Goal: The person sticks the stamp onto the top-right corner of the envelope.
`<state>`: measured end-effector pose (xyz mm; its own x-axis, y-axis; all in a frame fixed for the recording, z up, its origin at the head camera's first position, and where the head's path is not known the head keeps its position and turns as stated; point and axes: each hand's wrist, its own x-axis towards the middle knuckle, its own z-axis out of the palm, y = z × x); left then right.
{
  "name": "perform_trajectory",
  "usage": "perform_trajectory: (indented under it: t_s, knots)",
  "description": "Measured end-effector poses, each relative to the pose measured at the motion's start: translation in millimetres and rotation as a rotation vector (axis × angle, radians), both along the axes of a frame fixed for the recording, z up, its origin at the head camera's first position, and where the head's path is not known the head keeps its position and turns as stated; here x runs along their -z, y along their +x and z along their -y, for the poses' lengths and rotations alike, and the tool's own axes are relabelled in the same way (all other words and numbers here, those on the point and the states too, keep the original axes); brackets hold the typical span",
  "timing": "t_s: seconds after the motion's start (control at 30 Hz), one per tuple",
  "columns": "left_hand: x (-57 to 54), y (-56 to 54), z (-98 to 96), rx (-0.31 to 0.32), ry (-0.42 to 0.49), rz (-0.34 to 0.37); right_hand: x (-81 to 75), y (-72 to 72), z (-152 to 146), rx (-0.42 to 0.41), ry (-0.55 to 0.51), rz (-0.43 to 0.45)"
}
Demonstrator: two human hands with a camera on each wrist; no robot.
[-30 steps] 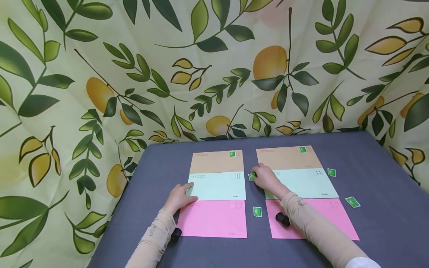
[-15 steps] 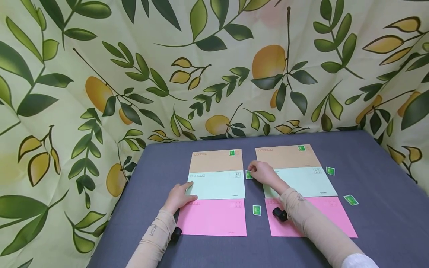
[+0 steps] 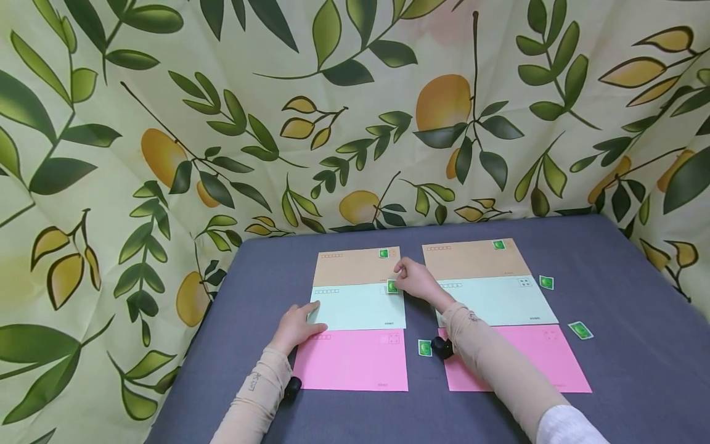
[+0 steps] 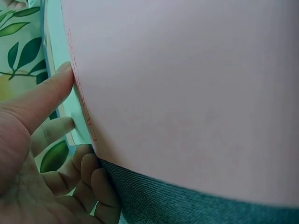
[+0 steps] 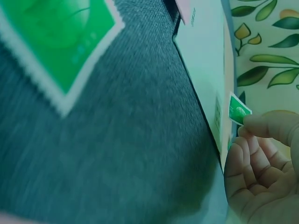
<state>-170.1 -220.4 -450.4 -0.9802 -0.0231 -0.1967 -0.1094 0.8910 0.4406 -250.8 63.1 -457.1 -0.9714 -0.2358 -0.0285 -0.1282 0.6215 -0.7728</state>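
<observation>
My right hand (image 3: 418,282) pinches a green postage stamp (image 3: 392,286) by its edge between thumb and forefinger. In the head view this stamp overlaps the upper right corner of the left mint envelope (image 3: 355,311); the right wrist view shows the stamp (image 5: 239,110) tilted off the surface at the fingertips. My left hand (image 3: 294,328) rests at the left side of that envelope, thumb near the top edge of the pink envelope (image 3: 349,364). In the left wrist view, the thumb and forefinger of this hand (image 4: 42,140) reach onto the envelopes while the other fingers curl loosely.
A brown envelope (image 3: 344,268) with a stamp tops the left column. The right column has brown (image 3: 466,264), mint (image 3: 499,302) and pink (image 3: 532,364) envelopes. Loose stamps lie between the columns (image 3: 424,348) and at right (image 3: 546,282), (image 3: 580,331). A patterned cloth hangs behind the table.
My right hand has picked the stamp up from between the columns and carried it left to the mint envelope's upper right corner. My left hand has stayed in place.
</observation>
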Motion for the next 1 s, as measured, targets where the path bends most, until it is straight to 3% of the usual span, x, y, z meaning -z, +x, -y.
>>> perform_trajectory:
  t_s: [0.6,0.83,1.0]
  knots:
    - [-0.4,-0.3,2.3,0.016,0.023,-0.017,7.8,-8.6,23.5,-0.031,0.090,0.055]
    - [-0.8,-0.4,2.9,0.010,0.028,-0.007,5.3,-5.8,26.3,-0.054,0.164,0.037]
    - [-1.3,-0.9,3.2,0.010,0.032,-0.001,7.2,-5.4,28.9,-0.092,0.249,-0.052]
